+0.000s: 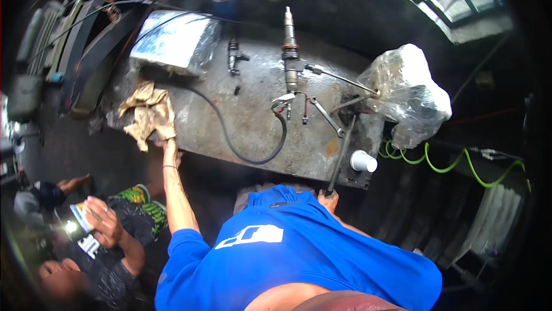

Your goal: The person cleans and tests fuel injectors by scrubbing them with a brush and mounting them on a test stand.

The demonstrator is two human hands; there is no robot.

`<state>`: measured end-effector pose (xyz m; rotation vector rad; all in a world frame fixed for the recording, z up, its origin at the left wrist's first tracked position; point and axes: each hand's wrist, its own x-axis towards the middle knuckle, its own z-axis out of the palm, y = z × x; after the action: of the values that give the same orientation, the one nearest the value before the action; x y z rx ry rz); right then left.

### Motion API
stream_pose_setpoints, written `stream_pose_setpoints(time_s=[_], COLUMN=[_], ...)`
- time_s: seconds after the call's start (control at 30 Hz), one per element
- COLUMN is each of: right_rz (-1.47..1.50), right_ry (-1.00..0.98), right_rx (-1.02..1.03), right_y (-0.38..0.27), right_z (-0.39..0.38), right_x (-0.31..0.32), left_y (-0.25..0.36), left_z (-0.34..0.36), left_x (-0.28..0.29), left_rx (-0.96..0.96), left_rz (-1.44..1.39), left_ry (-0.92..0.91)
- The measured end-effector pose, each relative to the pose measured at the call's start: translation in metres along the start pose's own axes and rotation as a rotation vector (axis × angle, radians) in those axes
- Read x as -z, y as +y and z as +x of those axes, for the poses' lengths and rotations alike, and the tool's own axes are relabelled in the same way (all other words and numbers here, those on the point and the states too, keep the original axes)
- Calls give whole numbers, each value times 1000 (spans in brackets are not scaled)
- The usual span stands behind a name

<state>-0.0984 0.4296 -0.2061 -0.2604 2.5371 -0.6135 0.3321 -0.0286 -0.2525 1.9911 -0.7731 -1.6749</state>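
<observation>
Far left: another person (98, 247) is sitting low beside the bench, one hand holding a small lit card-like thing (77, 224), not part of this work. Next over, the left hand (168, 145) is reaching up to the near edge of the metal bench (241, 121) and gripping the bottom of a crumpled tan rag (148, 112), fingers closed on the cloth; the rag is lying on the bench's left end, just below a foil-wrapped block (172, 37). A black hose (253, 150) is looping across the bench top from the block toward the centre. A small injector (233, 55) is lying left of centre; a larger injector (289, 52) is standing at centre with a thin metal pipe (339, 81) running off to the right. A wrench (328, 116) is lying just right of it. The right hand (328, 200) is sitting at the bench's near edge, clamped on the lower end of a long dark lever (340, 155) that is rising toward the wrench. A white plastic cup (363, 161) is lying on its side just right of the lever. A clear plastic bag (408, 92) is covering something at the bench's right end; a green coiled hose (454, 164) is trailing beyond it.
</observation>
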Motion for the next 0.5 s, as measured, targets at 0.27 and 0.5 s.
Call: stream_pose_setpoints(time_s=[0.27,0.5], right_rz=[-33,-95], right_ry=[36,-435], right_rx=[184,-142], right_y=[0,-162], right_z=[7,-6], right_x=[50,230], left_y=[7,19], left_z=[28,-16], left_x=[-26,-39], left_rx=[-58,-49], left_rz=[-29,21], left_ry=[50,168])
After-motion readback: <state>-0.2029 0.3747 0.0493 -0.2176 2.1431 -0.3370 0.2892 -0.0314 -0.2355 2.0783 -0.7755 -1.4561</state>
